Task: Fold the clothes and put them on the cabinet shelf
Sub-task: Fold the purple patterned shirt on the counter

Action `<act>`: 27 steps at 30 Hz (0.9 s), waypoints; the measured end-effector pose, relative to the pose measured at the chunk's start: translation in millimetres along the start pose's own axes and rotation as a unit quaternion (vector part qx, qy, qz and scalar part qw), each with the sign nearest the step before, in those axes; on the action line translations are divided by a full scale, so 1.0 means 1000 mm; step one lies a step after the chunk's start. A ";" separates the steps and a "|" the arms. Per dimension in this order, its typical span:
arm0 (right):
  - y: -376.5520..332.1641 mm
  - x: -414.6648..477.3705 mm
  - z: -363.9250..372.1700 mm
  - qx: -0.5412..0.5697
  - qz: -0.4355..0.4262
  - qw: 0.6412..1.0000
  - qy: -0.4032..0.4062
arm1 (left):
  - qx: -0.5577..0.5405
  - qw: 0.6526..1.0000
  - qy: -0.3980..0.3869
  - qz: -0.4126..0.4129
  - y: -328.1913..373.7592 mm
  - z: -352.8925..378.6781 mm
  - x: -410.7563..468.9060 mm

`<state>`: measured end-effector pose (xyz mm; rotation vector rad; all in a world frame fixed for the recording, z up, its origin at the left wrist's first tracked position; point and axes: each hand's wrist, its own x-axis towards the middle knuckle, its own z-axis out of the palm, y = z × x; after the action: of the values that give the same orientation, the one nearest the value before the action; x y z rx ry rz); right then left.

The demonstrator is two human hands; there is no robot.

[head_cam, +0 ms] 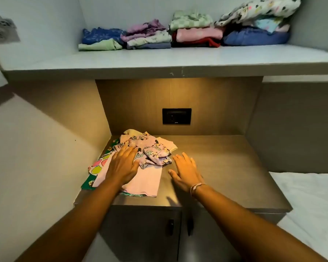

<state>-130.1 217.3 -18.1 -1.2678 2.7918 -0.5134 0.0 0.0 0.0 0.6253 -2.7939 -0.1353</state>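
On the lit table (225, 167), left of centre, the left hand (122, 165) lies flat and spread, palm down, pressing a pale pink garment (150, 178); fingers point away from the person, toward the back wall. Nothing gripped, only pressed.

Right hand (186, 172): open, fingers splayed, palm down, on or just above the bare table surface, just beside the pink garment's right edge; contact with the cloth cannot be told. A thin band (196, 187) circles that wrist.

Pink garment: smoothed lower part lies flat, long axis running from the near table edge toward the back wall, hem nearest the person. Its far end is covered by a crumpled lilac printed piece (150, 148), bunched, no clear axis. Beneath both, at the left, a green printed cloth (98, 167) with coloured shapes pokes out.

Back wall panel carries a dark socket plate (176, 116). Above, the cabinet shelf (159, 59) holds a row of folded clothes (186, 34) in several stacks, pushed toward the rear. White bed (311, 205) at the right
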 end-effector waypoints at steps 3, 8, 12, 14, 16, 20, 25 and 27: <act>-0.009 0.037 0.022 0.102 0.082 0.991 -0.002 | -0.037 0.999 -0.010 -0.025 -0.018 0.021 0.039; -0.023 0.103 0.044 0.232 0.213 0.949 0.008 | -0.030 0.991 -0.094 -0.087 -0.054 0.043 0.108; -0.019 0.134 0.054 0.275 0.297 0.914 -0.032 | -0.009 0.969 -0.200 -0.146 -0.075 0.060 0.131; -0.015 0.148 0.058 0.270 0.327 0.905 -0.030 | -0.004 0.970 -0.191 -0.151 -0.082 0.067 0.137; -0.013 0.159 0.058 0.261 0.350 0.899 -0.045 | 0.002 0.973 -0.167 -0.160 -0.086 0.068 0.141; -0.013 0.171 0.059 0.202 0.328 0.921 -0.053 | 0.016 0.976 -0.134 -0.174 -0.095 0.070 0.150; -0.013 0.175 0.060 0.170 0.302 0.938 -0.020 | 0.013 0.980 -0.100 -0.170 -0.091 0.078 0.169; -0.014 0.172 0.060 0.175 0.285 0.942 0.007 | -0.031 0.984 -0.067 -0.165 -0.087 0.078 0.176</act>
<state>-224.8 64.6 -52.3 -0.3609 2.7176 -0.9045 -140.1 -151.9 -44.2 1.0963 -2.7757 -0.3398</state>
